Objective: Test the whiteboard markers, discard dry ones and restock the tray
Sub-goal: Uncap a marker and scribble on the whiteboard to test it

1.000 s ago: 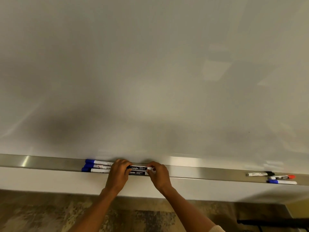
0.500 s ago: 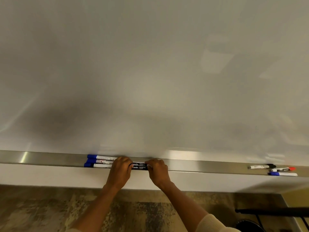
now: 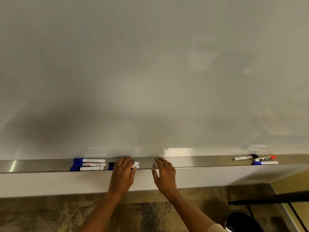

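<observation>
3 blue markers (image 3: 88, 164) lay stacked at the lower left of the metal tray (image 3: 192, 162), and 2 more markers (image 3: 136, 165) sat just right of them under our left hand (image 3: 122, 174), whose fingers rested on them; we could not tell if it gripped. Our right hand (image 3: 164, 174) hung released, fingers spread. 3 markers (image 3: 255, 160) lay far right. A black bin (image 3: 242, 221) stood lower right.
</observation>
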